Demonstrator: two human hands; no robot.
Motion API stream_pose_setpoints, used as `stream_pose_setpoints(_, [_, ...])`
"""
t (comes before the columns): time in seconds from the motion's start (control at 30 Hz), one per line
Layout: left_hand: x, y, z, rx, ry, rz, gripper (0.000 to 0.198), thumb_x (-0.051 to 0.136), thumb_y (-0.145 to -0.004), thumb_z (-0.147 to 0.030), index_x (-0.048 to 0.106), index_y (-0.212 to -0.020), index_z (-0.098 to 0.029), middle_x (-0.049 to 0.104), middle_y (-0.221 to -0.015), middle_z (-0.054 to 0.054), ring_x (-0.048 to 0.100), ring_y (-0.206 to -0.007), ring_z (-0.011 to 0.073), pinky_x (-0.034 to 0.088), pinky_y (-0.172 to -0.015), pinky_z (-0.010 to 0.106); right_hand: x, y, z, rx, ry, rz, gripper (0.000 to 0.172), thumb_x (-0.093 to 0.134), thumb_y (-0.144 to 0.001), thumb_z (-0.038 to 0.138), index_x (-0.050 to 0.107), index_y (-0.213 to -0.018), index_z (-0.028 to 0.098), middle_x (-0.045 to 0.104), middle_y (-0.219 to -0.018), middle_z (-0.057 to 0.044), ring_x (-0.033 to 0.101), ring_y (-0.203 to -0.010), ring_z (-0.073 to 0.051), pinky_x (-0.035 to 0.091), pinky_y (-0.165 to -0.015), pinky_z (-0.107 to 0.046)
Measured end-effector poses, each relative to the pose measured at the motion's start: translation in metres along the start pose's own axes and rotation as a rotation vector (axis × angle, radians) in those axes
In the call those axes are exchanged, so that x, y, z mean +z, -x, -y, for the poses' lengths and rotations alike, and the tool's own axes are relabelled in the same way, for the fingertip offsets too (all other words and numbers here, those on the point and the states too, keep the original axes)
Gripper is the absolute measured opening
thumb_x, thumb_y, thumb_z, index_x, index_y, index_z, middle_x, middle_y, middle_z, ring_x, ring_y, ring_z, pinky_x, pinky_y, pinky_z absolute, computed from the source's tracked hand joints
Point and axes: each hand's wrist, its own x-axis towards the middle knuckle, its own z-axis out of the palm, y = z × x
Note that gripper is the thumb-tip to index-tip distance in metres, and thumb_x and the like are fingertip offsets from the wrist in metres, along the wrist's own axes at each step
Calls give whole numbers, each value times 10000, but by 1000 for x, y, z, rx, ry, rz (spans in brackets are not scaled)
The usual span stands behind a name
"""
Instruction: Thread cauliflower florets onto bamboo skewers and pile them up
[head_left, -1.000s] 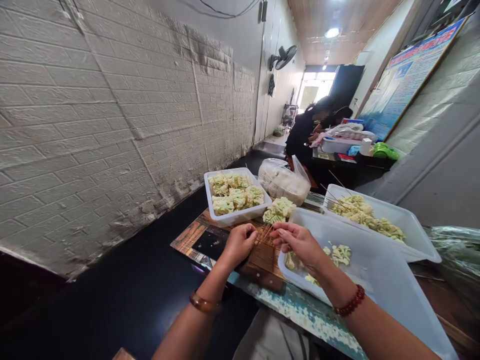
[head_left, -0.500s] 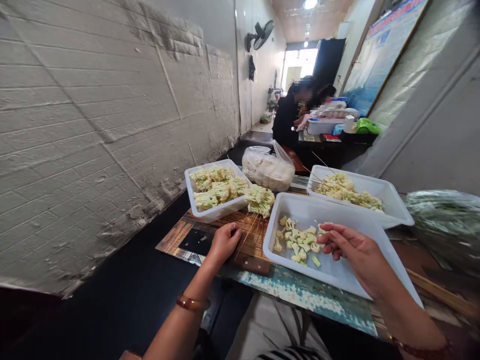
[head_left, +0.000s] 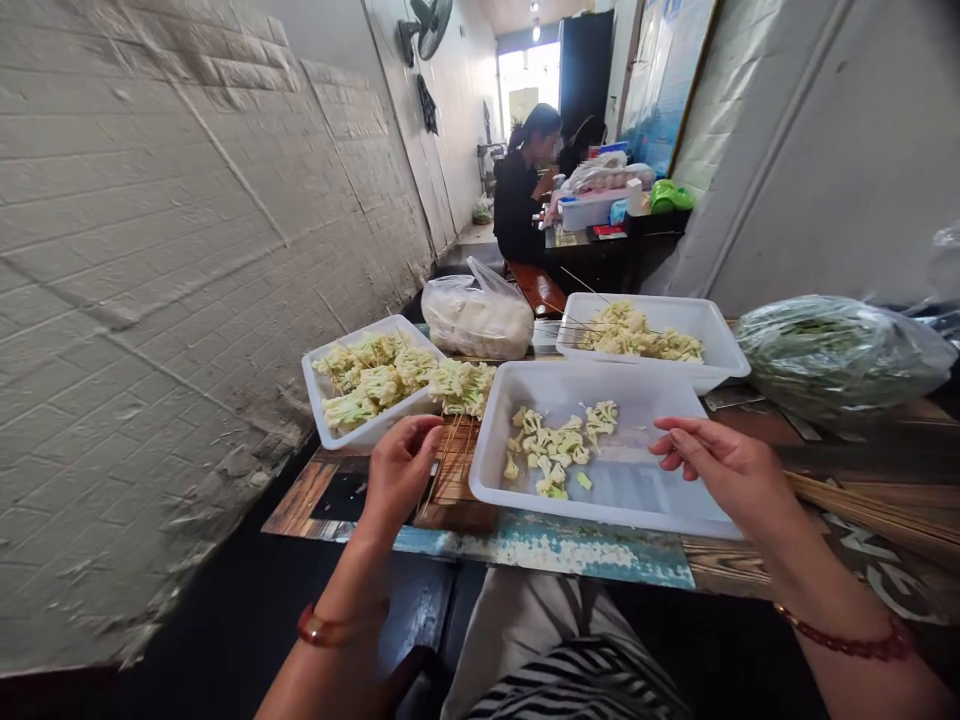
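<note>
My left hand (head_left: 401, 465) hovers with curled fingers at the near ends of thin sticks that carry a pile of skewered cauliflower (head_left: 461, 385) on the wooden table; whether it grips a stick is hidden. My right hand (head_left: 720, 465) floats over the right side of a white plastic tray (head_left: 600, 510), fingers stretched out to the left, nothing in them. Loose cauliflower florets (head_left: 559, 450) lie in that tray's left half.
A white tray of skewered cauliflower (head_left: 330, 435) sits left, another tray (head_left: 724, 350) behind. Also here: a white plastic bag (head_left: 480, 315), a bag of greens (head_left: 832, 355), bare bamboo sticks (head_left: 877, 510). Brick wall at left. A person (head_left: 521, 195) sits at a far table.
My right hand left the skewer sticks and moved right, over the tray. The left hand stayed by the stick ends. The view swung down and right.
</note>
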Motion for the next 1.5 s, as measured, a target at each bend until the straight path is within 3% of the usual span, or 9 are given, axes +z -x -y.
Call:
stream_pose_setpoints(0.13, [32,-15,-60,183,-12,277,236,528,-848,-343,670,-899,-161,644,-809,47,544,-645,127,423,-626,243,-4,4,-5,-60,212,62,319,536,-854,463,692,-1008,231,727,-796,-46,664,-661,-204,475,-602,-320])
stream_pose_setpoints(0.27, [80,-37,-93,340,-103,533,160,544,-826,-253,687,-846,-184,634,-818,53,556,-662,139,423,-661,254,-4,8,-6,-125,337,121,318,486,-885,433,680,-1039,233,731,-817,-33,686,-700,-205,497,-651,-319])
stream_pose_setpoints(0.47, [132,-54,-100,482,-335,681,121,628,-731,-162,696,-823,-201,639,-810,67,604,-706,187,446,-683,267,-10,7,-8,-159,280,127,336,465,-908,447,664,-1070,229,730,-834,-38,690,-731,-203,516,-663,-304])
stream_pose_setpoints(0.63, [142,-51,-99,536,-579,860,210,552,-786,-164,666,-960,-186,632,-919,88,628,-786,199,463,-692,274,-14,8,-4,-174,239,183,331,436,-931,427,645,-1093,227,731,-847,-31,683,-750,-188,509,-692,-300])
stream_pose_setpoints(0.83, [152,-55,-93,494,-572,876,129,544,-756,-153,662,-805,-160,639,-830,77,599,-703,171,420,-617,254,-15,7,-1,-184,201,166,309,458,-922,415,656,-1058,220,736,-810,-13,684,-730,-170,508,-677,-277])
stream_pose_setpoints(1.07, [134,-62,-106,95,62,798,93,635,-738,-238,595,-739,-154,597,-590,0,544,-550,109,362,-516,210,-17,4,-1,-168,148,140,319,458,-920,420,667,-1042,211,739,-791,-14,691,-690,-165,514,-653,-271])
stream_pose_setpoints(1.27, [112,-25,-117,-348,729,703,317,723,-715,-386,533,-818,-154,669,-759,49,621,-602,119,382,-504,197,-15,5,-4,-235,285,159,333,422,-930,426,666,-1041,226,752,-823,-35,709,-701,-197,530,-642,-302])
stream_pose_setpoints(1.4, [116,-6,-120,-482,909,626,423,757,-688,-346,591,-1017,-139,667,-795,44,618,-599,105,413,-529,200,-17,8,-9,-316,583,142,338,390,-933,401,682,-1008,247,762,-883,-42,720,-760,-249,532,-642,-350])
stream_pose_setpoints(1.5, [121,0,-127,-510,974,610,390,766,-679,-328,639,-977,-111,650,-764,41,626,-623,114,459,-587,223,-26,14,-15,-323,695,129,338,395,-927,419,687,-1001,264,765,-841,-23,721,-708,-244,525,-574,-332])
